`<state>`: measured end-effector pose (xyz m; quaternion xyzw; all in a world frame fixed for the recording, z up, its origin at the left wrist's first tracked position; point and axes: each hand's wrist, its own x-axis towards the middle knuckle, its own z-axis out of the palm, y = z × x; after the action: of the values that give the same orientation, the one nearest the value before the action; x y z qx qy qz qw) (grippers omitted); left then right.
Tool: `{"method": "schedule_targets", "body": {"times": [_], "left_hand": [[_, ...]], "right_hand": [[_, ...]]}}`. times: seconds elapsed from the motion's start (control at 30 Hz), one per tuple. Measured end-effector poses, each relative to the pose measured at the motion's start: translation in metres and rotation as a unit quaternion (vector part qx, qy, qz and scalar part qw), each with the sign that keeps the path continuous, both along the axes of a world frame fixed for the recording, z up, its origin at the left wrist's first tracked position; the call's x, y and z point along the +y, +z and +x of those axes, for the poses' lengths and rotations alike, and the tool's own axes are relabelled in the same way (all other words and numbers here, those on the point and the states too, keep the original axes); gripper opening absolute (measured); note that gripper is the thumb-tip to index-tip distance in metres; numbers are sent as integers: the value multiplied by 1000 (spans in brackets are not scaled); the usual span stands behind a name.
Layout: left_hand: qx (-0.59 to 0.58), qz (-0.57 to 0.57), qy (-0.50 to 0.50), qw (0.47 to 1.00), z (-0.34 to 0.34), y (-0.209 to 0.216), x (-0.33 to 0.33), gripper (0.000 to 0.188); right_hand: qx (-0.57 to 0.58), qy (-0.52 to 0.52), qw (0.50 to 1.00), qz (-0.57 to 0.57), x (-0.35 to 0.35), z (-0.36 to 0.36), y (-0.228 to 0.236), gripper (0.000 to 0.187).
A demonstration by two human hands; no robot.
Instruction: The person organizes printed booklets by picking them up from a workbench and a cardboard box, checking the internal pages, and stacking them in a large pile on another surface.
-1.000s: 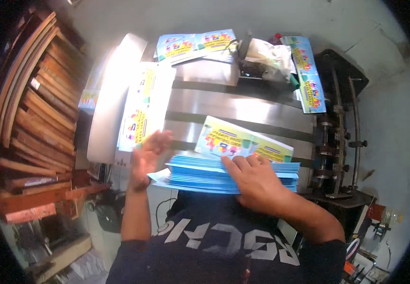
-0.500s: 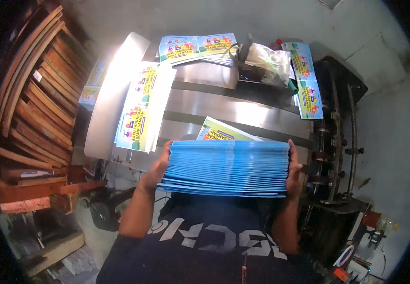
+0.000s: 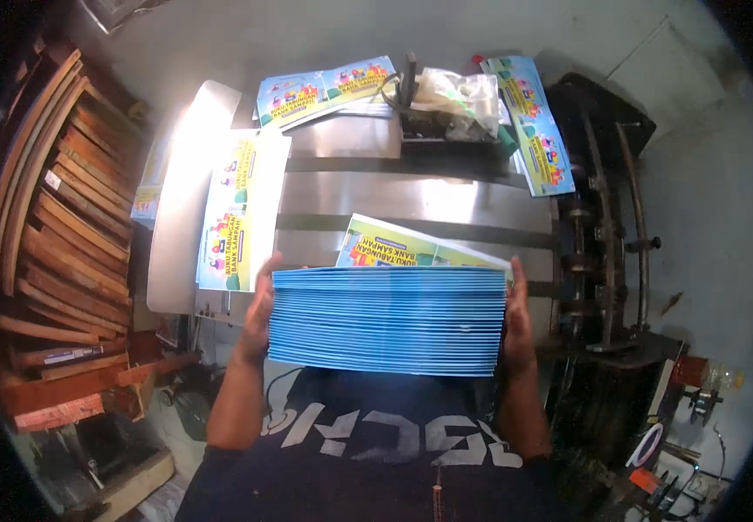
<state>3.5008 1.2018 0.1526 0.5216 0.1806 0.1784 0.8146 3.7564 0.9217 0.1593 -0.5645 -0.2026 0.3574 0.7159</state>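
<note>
A thick stack of blue booklets (image 3: pixel 385 322) is between my two hands, in front of my chest at the table's near edge. Its many edges face me in fairly even layers. My left hand (image 3: pixel 260 311) presses along the stack's left end, and my right hand (image 3: pixel 518 315) presses along the right end with its fingers pointing up. Just behind the stack, a printed yellow-green and blue cover sheet (image 3: pixel 398 244) lies at a slant, partly hidden by it. To the left lies a pile of printed cover sheets (image 3: pixel 235 217) with a colourful cartoon design.
Metal strips form the machine table (image 3: pixel 333 191). More printed sheets lie at the back (image 3: pixel 324 91) and back right (image 3: pixel 537 130). A plastic bag (image 3: pixel 459 96) sits on a dark box. Rollers and rods (image 3: pixel 589 235) line the right; wooden boards (image 3: pixel 80 200) stand left.
The stack has shifted slightly left and toward me, and its uneven lower layers now line up more squarely. My right fingers are straighter. The whole view has also shifted a little.
</note>
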Motion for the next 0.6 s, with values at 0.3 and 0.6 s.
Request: {"method": "schedule_targets", "body": {"times": [0.3, 0.6], "left_hand": [[94, -44, 7, 995, 5, 7, 16, 39], [138, 2, -28, 990, 8, 17, 24, 30]], "right_hand": [[31, 9, 991, -128, 7, 14, 26, 38], [-401, -66, 882, -240, 18, 10, 54, 38]]}}
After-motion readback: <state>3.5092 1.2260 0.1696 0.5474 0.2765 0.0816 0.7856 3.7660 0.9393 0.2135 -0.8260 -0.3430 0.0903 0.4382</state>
